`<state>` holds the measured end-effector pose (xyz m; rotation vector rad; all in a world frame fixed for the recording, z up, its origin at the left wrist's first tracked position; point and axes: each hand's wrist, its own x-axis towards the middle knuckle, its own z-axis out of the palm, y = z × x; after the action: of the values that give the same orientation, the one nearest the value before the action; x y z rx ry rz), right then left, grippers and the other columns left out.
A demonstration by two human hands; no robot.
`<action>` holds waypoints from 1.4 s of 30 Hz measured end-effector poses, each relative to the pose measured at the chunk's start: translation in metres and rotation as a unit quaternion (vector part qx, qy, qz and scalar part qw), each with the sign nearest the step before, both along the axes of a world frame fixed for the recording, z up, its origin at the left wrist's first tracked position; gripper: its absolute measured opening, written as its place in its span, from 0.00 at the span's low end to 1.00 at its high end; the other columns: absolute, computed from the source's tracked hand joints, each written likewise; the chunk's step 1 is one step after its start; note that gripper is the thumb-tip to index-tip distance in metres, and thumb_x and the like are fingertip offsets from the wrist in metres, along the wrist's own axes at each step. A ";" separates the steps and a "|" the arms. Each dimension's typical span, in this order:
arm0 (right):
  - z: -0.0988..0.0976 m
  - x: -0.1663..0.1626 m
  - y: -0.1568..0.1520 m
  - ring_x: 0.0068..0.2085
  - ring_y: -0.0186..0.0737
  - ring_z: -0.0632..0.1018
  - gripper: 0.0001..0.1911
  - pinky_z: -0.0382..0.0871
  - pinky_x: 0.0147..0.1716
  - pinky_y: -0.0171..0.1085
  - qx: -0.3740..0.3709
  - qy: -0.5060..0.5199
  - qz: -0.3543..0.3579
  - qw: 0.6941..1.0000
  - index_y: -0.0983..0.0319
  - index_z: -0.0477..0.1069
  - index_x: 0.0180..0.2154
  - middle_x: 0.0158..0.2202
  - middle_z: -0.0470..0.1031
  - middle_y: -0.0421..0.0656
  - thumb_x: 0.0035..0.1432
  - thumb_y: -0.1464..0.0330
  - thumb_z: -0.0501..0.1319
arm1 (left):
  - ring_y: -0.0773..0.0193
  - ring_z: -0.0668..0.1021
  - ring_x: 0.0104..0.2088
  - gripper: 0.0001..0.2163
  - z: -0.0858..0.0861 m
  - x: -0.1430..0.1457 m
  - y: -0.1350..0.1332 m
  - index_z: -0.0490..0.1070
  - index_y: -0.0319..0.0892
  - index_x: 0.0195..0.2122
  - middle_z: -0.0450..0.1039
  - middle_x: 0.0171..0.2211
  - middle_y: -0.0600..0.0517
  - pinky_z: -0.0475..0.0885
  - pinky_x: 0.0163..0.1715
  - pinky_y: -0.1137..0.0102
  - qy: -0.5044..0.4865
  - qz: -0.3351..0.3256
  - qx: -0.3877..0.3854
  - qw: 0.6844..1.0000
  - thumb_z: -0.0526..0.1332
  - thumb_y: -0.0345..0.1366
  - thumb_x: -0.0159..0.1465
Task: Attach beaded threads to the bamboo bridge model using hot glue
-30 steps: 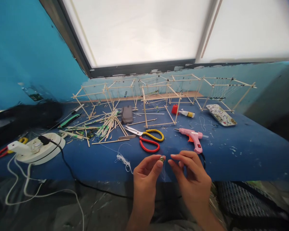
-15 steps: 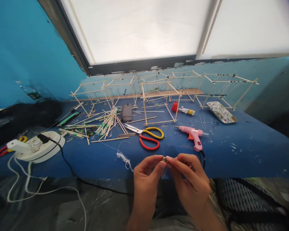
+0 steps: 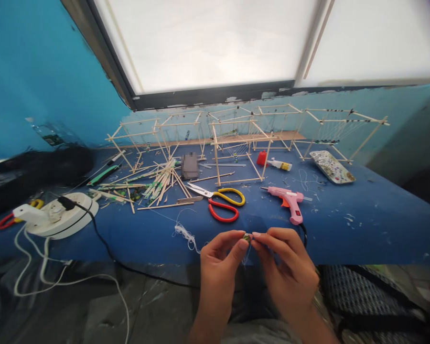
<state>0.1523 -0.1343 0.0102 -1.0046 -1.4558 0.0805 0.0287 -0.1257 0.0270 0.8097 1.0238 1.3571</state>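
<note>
Between the thumb and forefinger of my left hand [image 3: 220, 260] is a small, roundish green bead [image 3: 247, 237]. My right hand [image 3: 288, 267] is closed in a pinch just right of the bead, its fingertips almost touching it; what they hold is too small to make out. Thin white thread [image 3: 246, 255] hangs below the fingertips. More of it lies in a loose tangle [image 3: 185, 234] on the table to the left. Scissors [image 3: 222, 198] with one red and one yellow handle lie beyond my hands, and a pink glue gun [image 3: 288, 200] rests to their right.
Stick frames [image 3: 241, 138] strung with thread and beads stand along the wall. Left are loose sticks [image 3: 161, 184], a green cutter [image 3: 103, 175] and a white power strip [image 3: 66, 220] with trailing cables. A glue bottle [image 3: 281, 165] and patterned tray [image 3: 332, 167] lie at right.
My right fingertips have drawn slightly to the right, away from the bead, so more of it shows. My left hand keeps its pinch. The camera view has shifted a little.
</note>
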 end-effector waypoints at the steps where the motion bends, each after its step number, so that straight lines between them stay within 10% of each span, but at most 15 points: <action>1: 0.000 0.001 0.000 0.39 0.34 0.76 0.19 0.72 0.38 0.33 -0.005 -0.004 0.007 1.000 0.57 0.76 0.48 0.40 0.72 0.41 0.60 0.83 0.63 | 0.66 0.82 0.36 0.09 -0.001 0.000 0.000 0.83 0.45 0.34 0.83 0.33 0.52 0.76 0.39 0.76 0.004 -0.001 0.001 1.000 0.76 0.41 0.53; 42: 0.010 -0.001 0.001 0.38 0.36 0.72 0.05 0.68 0.35 0.36 -0.064 -0.044 -0.025 0.997 0.58 0.70 0.41 0.38 0.69 0.41 0.66 0.74 0.59 | 0.63 0.82 0.37 0.09 -0.005 0.002 -0.003 0.84 0.44 0.36 0.84 0.36 0.50 0.75 0.42 0.73 0.023 -0.009 0.006 1.000 0.73 0.41 0.57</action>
<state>0.1516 -0.1338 0.0202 -1.1607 -1.5190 0.0956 0.0308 -0.1287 0.0216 0.8601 1.0436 1.3363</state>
